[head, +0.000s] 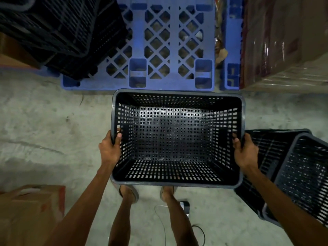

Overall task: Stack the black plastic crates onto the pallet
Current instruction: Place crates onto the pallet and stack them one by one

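Note:
I hold an empty black perforated plastic crate (177, 137) upright in front of me, above the concrete floor. My left hand (110, 148) grips its left rim and my right hand (245, 150) grips its right rim. Just beyond the crate lies the blue plastic pallet (170, 43). A stack of black crates (58, 32) stands on the pallet's left part. Two more black crates (292, 169) sit nested on the floor at my right.
A shrink-wrapped load of cartons (284, 38) rises at the right on a second blue pallet (230, 75). A cardboard box (30, 213) stands at the lower left. My sandalled feet, a cable and a small dark device (184, 205) lie below the crate.

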